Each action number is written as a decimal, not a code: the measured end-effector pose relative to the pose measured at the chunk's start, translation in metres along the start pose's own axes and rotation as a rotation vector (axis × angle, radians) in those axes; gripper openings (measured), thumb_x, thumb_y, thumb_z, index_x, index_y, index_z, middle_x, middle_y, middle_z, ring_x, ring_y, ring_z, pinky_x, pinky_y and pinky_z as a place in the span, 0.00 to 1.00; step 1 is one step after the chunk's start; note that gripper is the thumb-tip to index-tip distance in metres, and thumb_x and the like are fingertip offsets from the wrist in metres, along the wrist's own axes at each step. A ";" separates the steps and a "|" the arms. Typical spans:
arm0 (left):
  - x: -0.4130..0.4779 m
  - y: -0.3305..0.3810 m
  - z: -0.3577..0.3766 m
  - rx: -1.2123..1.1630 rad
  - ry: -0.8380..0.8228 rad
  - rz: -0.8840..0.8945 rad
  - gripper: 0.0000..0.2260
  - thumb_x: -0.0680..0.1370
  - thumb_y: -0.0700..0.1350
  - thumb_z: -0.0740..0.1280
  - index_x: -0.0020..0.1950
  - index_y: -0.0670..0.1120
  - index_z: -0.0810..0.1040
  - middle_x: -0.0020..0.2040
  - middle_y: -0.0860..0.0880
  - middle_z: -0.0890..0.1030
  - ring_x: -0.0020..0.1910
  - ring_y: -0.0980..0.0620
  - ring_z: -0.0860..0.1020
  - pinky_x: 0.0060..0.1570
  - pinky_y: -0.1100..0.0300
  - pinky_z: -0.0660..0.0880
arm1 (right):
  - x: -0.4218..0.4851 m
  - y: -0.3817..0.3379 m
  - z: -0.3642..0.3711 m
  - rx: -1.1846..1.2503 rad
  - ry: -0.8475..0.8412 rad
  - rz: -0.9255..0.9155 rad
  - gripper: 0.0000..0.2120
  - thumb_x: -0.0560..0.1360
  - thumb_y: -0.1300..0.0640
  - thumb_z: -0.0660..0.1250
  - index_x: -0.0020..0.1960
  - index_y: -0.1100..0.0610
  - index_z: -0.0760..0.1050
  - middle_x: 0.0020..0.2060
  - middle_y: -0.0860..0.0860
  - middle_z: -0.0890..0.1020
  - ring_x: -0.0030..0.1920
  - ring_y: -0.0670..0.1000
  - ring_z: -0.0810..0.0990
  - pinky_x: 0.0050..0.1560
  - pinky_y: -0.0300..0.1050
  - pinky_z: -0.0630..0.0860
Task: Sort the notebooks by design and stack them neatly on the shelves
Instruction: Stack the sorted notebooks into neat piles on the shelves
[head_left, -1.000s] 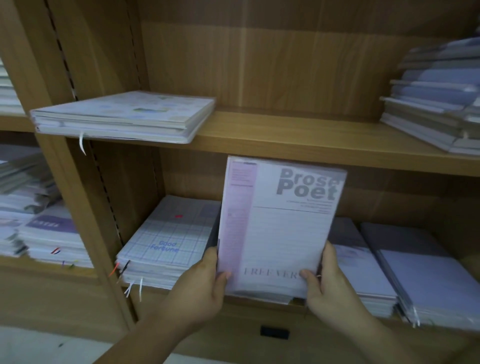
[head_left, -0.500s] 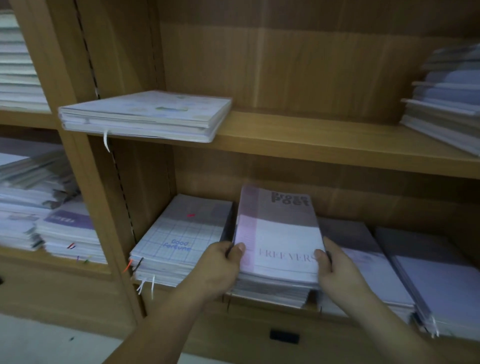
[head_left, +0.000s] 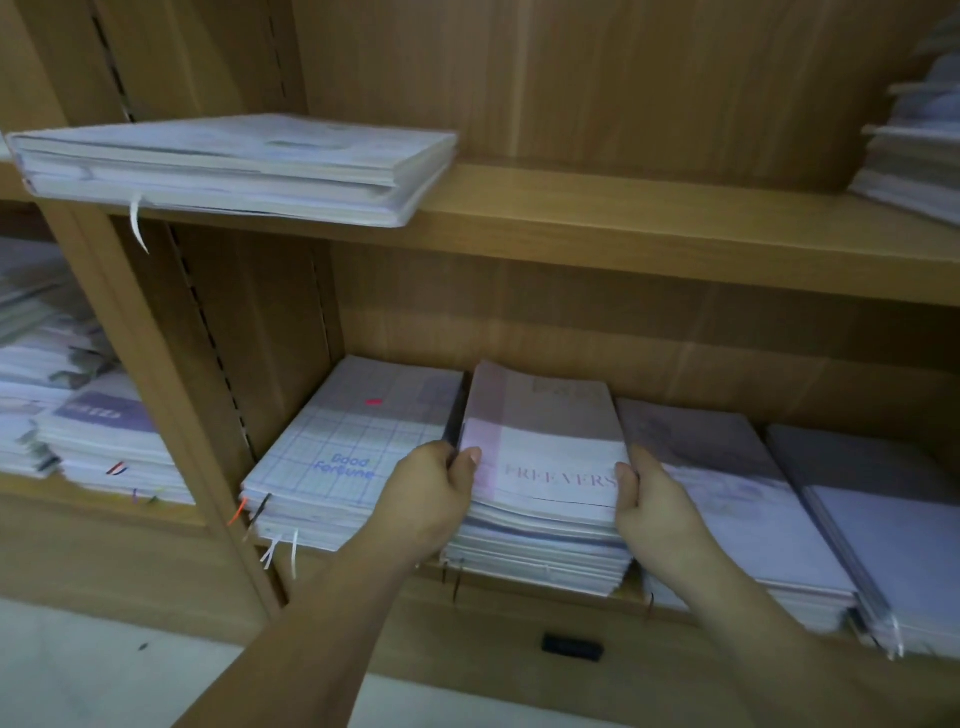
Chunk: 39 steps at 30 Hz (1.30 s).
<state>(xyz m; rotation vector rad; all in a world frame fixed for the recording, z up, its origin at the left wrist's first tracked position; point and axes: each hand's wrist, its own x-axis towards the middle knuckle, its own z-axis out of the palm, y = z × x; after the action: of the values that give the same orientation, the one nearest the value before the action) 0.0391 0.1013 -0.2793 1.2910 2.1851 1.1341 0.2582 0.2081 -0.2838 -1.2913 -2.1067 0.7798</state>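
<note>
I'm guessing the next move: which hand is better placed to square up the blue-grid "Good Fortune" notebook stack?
Probably left: the left hand grips the pink paper notebook at its edge beside the blue-grid notebook stack; the right hand holds the far edge.

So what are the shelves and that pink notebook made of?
The upper shelf board looks like matte wood-grain laminate or veneer; the even grain leaves it open. The pink Free Verse notebook looks like paper with a thin, smooth card cover: its far edge bows slightly.
</note>
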 end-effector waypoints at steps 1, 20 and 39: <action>0.000 -0.001 0.002 0.010 0.008 0.002 0.19 0.84 0.54 0.61 0.36 0.46 0.69 0.29 0.50 0.69 0.28 0.51 0.68 0.30 0.58 0.61 | 0.000 0.000 0.001 -0.028 0.005 0.001 0.16 0.85 0.58 0.54 0.71 0.59 0.71 0.50 0.50 0.78 0.48 0.51 0.75 0.46 0.41 0.69; -0.025 -0.019 -0.007 0.305 -0.149 0.074 0.16 0.67 0.55 0.76 0.51 0.57 0.75 0.43 0.57 0.81 0.42 0.57 0.80 0.45 0.51 0.82 | -0.031 -0.014 -0.022 -0.252 -0.233 0.087 0.42 0.67 0.42 0.80 0.75 0.50 0.66 0.64 0.47 0.78 0.63 0.50 0.76 0.62 0.46 0.76; -0.022 -0.020 0.001 0.274 -0.064 0.045 0.16 0.71 0.56 0.77 0.38 0.50 0.73 0.35 0.52 0.77 0.34 0.54 0.75 0.32 0.59 0.69 | -0.024 -0.001 -0.021 -0.214 -0.152 0.100 0.40 0.66 0.43 0.81 0.73 0.55 0.73 0.62 0.49 0.81 0.60 0.49 0.79 0.61 0.46 0.77</action>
<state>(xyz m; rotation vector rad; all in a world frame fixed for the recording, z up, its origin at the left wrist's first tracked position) 0.0401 0.0784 -0.2978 1.4719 2.3347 0.8166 0.2820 0.1896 -0.2726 -1.5010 -2.3128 0.7297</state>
